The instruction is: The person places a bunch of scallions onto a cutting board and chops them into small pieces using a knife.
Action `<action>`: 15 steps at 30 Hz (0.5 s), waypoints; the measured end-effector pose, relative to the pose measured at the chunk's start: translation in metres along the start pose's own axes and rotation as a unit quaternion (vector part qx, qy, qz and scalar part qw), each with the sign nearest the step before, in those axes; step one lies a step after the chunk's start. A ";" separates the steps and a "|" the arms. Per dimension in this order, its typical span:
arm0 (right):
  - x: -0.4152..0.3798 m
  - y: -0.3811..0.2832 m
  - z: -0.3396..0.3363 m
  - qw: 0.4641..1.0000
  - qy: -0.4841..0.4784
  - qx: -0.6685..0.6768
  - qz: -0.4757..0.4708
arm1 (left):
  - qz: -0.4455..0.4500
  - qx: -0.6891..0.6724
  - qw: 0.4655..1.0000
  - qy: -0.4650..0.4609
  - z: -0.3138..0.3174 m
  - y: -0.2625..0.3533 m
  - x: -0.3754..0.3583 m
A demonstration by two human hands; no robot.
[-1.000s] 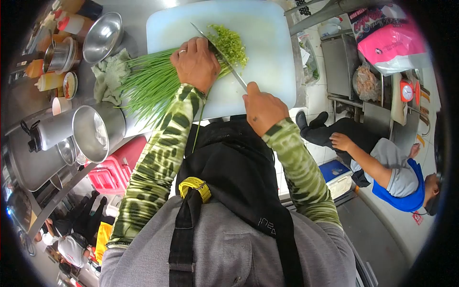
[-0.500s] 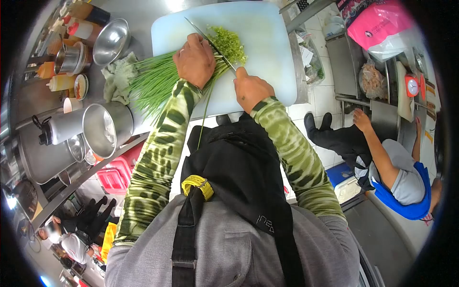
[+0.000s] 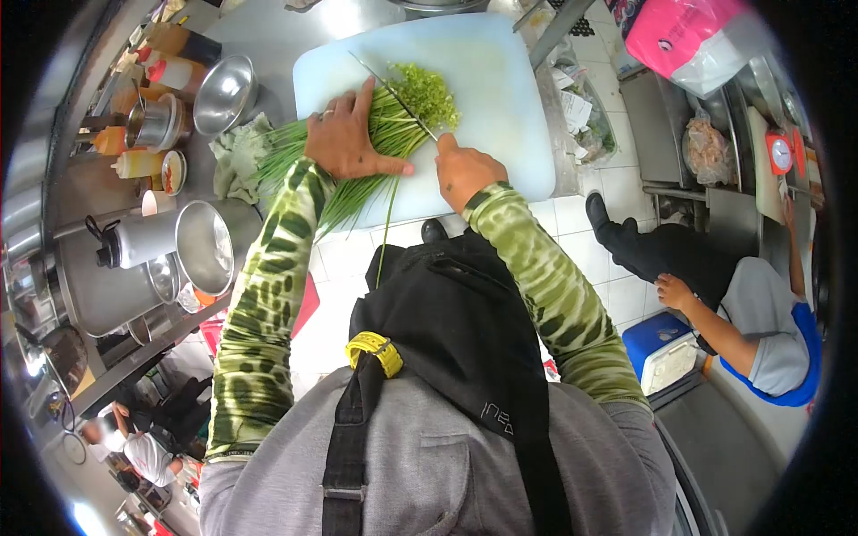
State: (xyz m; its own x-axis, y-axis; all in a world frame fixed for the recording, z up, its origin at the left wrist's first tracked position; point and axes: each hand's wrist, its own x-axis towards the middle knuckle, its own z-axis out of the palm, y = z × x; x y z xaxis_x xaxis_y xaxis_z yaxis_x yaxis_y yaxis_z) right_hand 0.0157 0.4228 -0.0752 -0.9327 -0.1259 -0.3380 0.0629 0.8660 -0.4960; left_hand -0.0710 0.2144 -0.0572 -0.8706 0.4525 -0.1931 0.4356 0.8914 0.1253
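A large bunch of long thin green chives (image 3: 288, 154) lies across the white cutting board (image 3: 505, 98), its ends hanging past the left and near edges. My left hand (image 3: 344, 138) rests on the bunch with fingers spread and thumb stretched to the right. My right hand (image 3: 469, 172) is wrapped round the handle of a kitchen knife (image 3: 393, 95). The blade points up and left, lying between the stalks and a heap of finely chopped chives (image 3: 431, 94). One long stalk (image 3: 387, 234) dangles from the board toward my apron.
Left of the board are a crumpled cloth (image 3: 239, 159), a metal bowl (image 3: 225, 94), sauce bottles (image 3: 138, 164) and a deep steel pot (image 3: 205, 247). A bin with papers (image 3: 579, 112) stands right of the board. A co-worker (image 3: 760, 313) is at the right; others are lower left.
My left hand has shifted left along the chives and opened from a curled grip to spread fingers. The knife stays in my right hand beside the chopped heap. The view has shifted slightly.
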 end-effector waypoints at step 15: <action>-0.005 0.001 -0.005 1.000 0.000 0.009 0.020 | 0.012 0.025 0.999 0.028 0.009 0.004 -0.004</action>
State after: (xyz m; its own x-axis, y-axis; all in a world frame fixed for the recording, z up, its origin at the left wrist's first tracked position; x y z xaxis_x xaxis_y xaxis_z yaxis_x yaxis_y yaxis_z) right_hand 0.0183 0.4268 -0.0696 -0.9290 -0.0917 -0.3586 0.1068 0.8612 -0.4969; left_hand -0.0634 0.2166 -0.0642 -0.8709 0.4721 -0.1367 0.4652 0.8815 0.0807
